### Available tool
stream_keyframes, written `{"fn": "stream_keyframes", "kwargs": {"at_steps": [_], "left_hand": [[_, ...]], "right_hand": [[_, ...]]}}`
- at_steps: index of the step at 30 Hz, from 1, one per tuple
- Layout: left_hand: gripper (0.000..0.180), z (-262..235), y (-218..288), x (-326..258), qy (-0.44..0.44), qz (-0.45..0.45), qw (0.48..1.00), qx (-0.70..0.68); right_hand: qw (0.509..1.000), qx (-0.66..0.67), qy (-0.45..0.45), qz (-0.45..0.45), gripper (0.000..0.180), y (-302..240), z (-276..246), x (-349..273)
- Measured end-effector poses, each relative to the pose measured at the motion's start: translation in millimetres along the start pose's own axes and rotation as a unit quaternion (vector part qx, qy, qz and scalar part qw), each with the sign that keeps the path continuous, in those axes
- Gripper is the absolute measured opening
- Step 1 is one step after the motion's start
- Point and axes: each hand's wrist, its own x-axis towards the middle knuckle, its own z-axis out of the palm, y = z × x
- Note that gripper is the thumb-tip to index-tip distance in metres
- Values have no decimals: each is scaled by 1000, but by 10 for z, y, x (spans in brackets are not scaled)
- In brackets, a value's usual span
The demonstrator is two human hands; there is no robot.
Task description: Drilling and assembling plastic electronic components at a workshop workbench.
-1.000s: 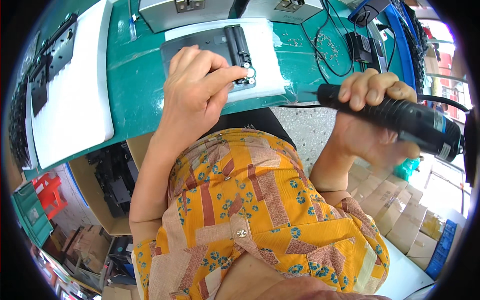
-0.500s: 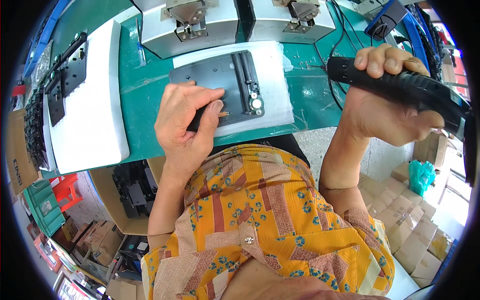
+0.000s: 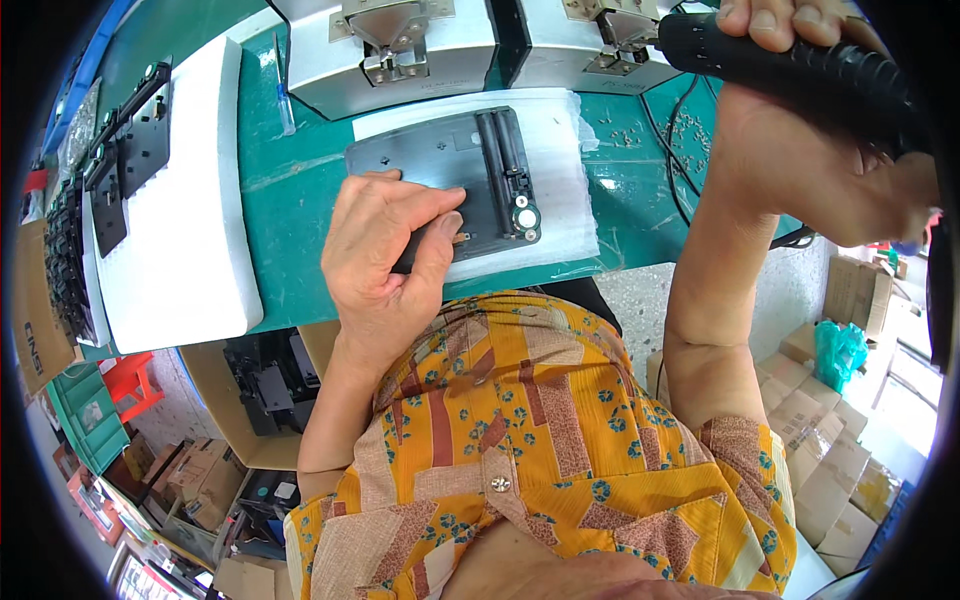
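Observation:
A dark grey plastic panel (image 3: pixel 440 165) lies on a white foam sheet (image 3: pixel 565 180) on the green bench (image 3: pixel 300 190). My left hand (image 3: pixel 385 255) rests on the panel's near left corner, thumb and forefinger pinched on a small metal part at its near edge. Raised over the bench's right side, my right hand (image 3: pixel 820 150) grips a black electric screwdriver (image 3: pixel 790 70), its cable trailing to the right. The screwdriver's tip is out of view.
Two grey metal machines (image 3: pixel 400 50) stand behind the panel. A white foam block (image 3: pixel 180 240) at the left carries more dark panels (image 3: pixel 130 160). Loose screws (image 3: pixel 690 130) dot the bench. Cardboard boxes (image 3: pixel 830 430) and crates sit on the floor below.
My left hand slid from the panel's right part to its near left corner. My right hand lifted the screwdriver higher and farther back. The view shifted toward the machines.

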Motion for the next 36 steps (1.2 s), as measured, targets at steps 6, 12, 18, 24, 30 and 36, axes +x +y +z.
{"fn": "stream_keyframes", "kwargs": {"at_steps": [6, 12, 18, 24, 30, 36], "left_hand": [[22, 18, 21, 4, 5, 0, 1000, -6], [23, 20, 32, 11, 8, -5, 1000, -15], [23, 22, 30, 16, 9, 4, 1000, -11], [23, 27, 10, 7, 26, 6, 1000, -9], [22, 6, 8, -6, 50, -8, 999, -4], [24, -68, -21, -120, 32, 7, 998, 50]], "right_hand": [[1000, -7, -25, 13, 87, -30, 65, 27], [998, -13, -49, 24, 87, -84, 142, 43], [997, -22, -68, 31, 87, -41, 157, 87], [995, -28, -91, 35, 86, -209, 251, 50], [992, -33, -113, 44, 86, -284, 586, -58], [996, -50, -50, 46, 82, -231, 677, 36]]}}
